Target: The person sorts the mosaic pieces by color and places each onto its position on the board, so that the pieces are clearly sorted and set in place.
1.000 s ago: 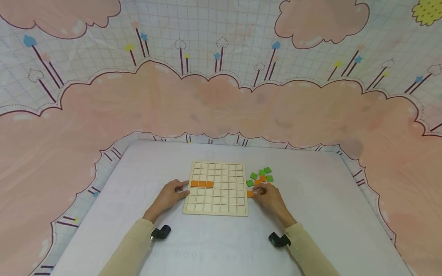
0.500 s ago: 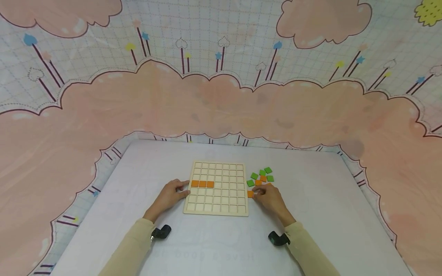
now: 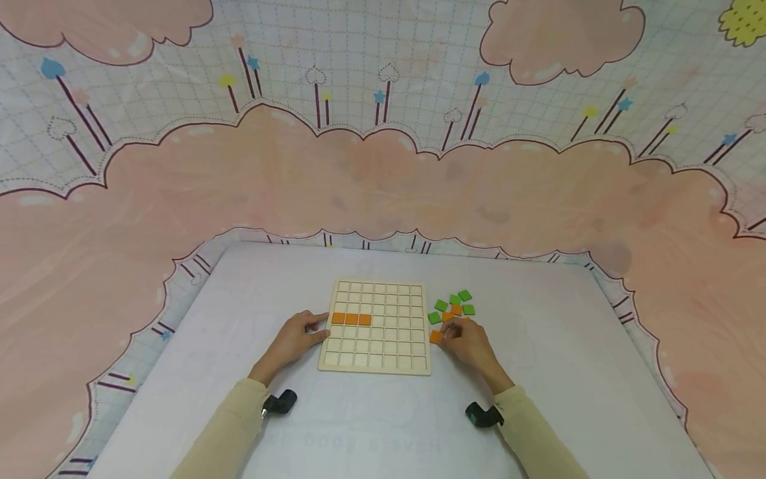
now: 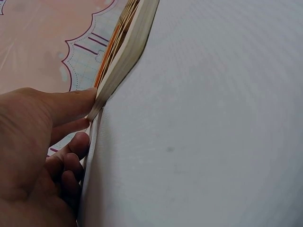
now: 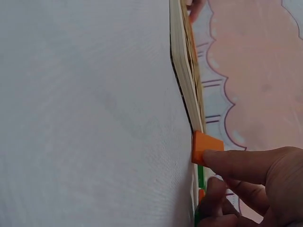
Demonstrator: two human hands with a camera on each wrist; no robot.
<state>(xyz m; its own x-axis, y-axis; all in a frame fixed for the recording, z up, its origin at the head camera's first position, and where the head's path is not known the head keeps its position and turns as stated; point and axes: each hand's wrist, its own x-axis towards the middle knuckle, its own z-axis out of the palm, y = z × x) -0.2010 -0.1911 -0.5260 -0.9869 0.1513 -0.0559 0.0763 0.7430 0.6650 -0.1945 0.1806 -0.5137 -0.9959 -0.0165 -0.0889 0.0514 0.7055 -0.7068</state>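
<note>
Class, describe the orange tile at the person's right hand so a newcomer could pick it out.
Start at the pale gridded board on the white table. Just off its right edge, below the green tiles in the head view, find one orange tile. Unlike the loose orange tiles beyond it, this one is held in the fingers of the right hand.
</note>
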